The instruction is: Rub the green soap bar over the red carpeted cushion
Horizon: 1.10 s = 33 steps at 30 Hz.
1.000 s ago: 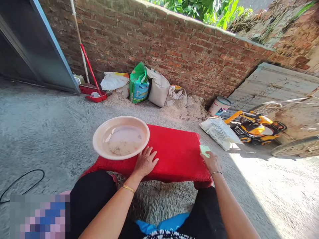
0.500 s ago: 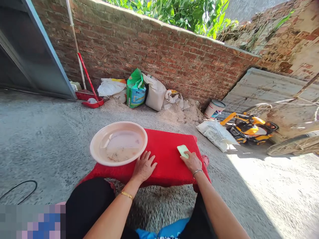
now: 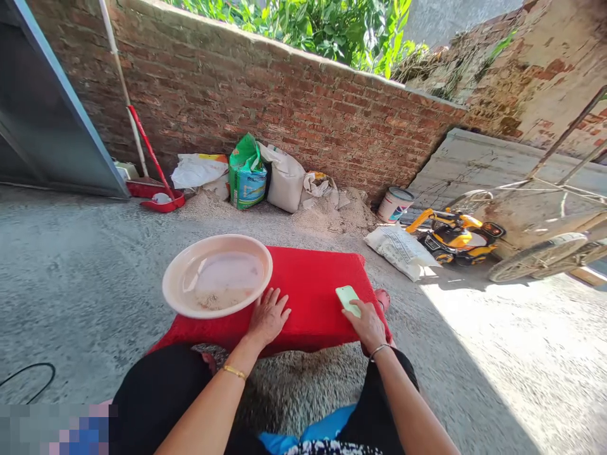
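A low table [image 3: 313,278] draped in red cloth stands before my knees. On its left end rests a wide pale pink basin [image 3: 171,291], holding water with brownish bits at the bottom. My left hand [image 3: 268,317] lies flat on the red cloth, fingers spread, close beside the basin's rim. Toward the table's right end, my right hand [image 3: 368,325] has its thumb and fingers on the near end of a light green phone [image 3: 348,298]. The phone lies on or just above the cloth; I cannot tell which. Part of it is hidden under the fingers.
Along the brick wall [image 3: 303,120] are a red dustpan [image 3: 165,201], a green and blue sack [image 3: 248,180], a white sack [image 3: 287,183] and a bucket [image 3: 395,205]. On the right are a flat white bag [image 3: 401,249], a yellow toy excavator [image 3: 459,239] and a cart wheel [image 3: 538,258].
The view has shifted slightly. My right hand and the phone have come a little nearer to me and toward the table's right edge. My left hand stays in place beside the basin.
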Motion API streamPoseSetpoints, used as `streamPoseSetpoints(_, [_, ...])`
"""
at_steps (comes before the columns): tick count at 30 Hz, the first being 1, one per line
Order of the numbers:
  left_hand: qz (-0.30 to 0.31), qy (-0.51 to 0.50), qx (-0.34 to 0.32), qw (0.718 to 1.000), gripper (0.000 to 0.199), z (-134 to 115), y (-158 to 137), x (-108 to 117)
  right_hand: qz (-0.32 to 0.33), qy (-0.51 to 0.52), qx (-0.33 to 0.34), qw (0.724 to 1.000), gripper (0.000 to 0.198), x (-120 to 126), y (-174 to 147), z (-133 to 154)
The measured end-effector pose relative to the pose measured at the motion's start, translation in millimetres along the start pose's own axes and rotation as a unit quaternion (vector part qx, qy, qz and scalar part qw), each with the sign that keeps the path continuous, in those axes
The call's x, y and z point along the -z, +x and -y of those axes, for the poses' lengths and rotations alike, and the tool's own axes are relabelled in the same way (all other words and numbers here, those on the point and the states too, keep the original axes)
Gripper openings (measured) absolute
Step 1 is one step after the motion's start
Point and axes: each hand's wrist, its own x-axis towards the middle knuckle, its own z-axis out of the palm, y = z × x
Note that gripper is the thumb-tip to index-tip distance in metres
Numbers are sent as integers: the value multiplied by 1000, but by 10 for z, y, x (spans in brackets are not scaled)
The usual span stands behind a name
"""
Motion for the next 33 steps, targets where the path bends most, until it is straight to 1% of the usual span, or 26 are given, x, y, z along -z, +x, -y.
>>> streamPoseSetpoints(1, [5,4,-3,1000,39,9,-2,11,8,-4,7,1000,45,-34,-17,25])
streamPoseSetpoints(3, [19,8,-10,1000,39,24,-13,43,14,-15,-1,1000,46,-39,-30,-61])
streamPoseSetpoints(5, [35,5,-17,999,38,32,-37,84,5,-27,-39,999,49,27,-26,-286])
streamPoseSetpoints(8, [51,0,-25,998,34,22,-102,137,-3,-45,-132,990,56,176,-15,-651])
streamPoseSetpoints(10, [53,3,-31,998,32,-2,-162,156,-13,-39,-165,985,58,243,-15,-755])
streamPoseSetpoints(11, [53,5,-34,998,31,-18,-196,161,-17,-29,-164,986,59,251,-18,-741])
streamPoseSetpoints(13, [46,9,-40,998,30,-59,-269,173,-15,-2,-134,991,59,211,-29,-578])
streamPoseSetpoints(14, [39,9,-45,998,30,-84,-309,184,-10,9,-108,994,58,163,-36,-436])
streamPoseSetpoints(16, [25,6,-67,997,26,-139,-394,218,8,20,-46,999,54,28,-60,-63])
streamPoseSetpoints(17, [22,2,-90,996,24,-171,-440,240,19,18,-15,1000,50,-53,-79,152])
streamPoseSetpoints(19, [30,-13,-162,986,18,-242,-536,275,38,7,60,997,44,-227,-138,595])
streamPoseSetpoints(21, [45,-32,-242,969,17,-312,-628,279,44,0,148,988,40,-398,-220,994])
streamPoseSetpoints(22, [47,-42,-270,961,18,-342,-668,266,48,-3,194,980,38,-475,-263,1156])
streamPoseSetpoints(24, [39,-56,-295,953,21,-378,-726,224,58,-9,276,959,36,-590,-329,1373])
streamPoseSetpoints(25, [34,-59,-296,953,22,-382,-742,203,63,-12,300,952,36,-623,-344,1419])
streamPoseSetpoints(26, [31,-59,-293,954,22,-377,-749,189,67,-17,307,949,35,-635,-343,1423])
streamPoseSetpoints(27, [30,-58,-288,955,22,-366,-748,183,70,-23,298,952,35,-627,-325,1386])
streamPoseSetpoints(28, [30,-57,-280,958,21,-352,-741,187,70,-32,272,959,36,-598,-293,1312])
streamPoseSetpoints(31, [30,-58,-246,967,21,-325,-705,229,66,-69,145,985,40,-417,-161,953])
streamPoseSetpoints(33, [32,-61,-238,969,22,-338,-691,243,63,-87,59,992,44,-264,-92,705])
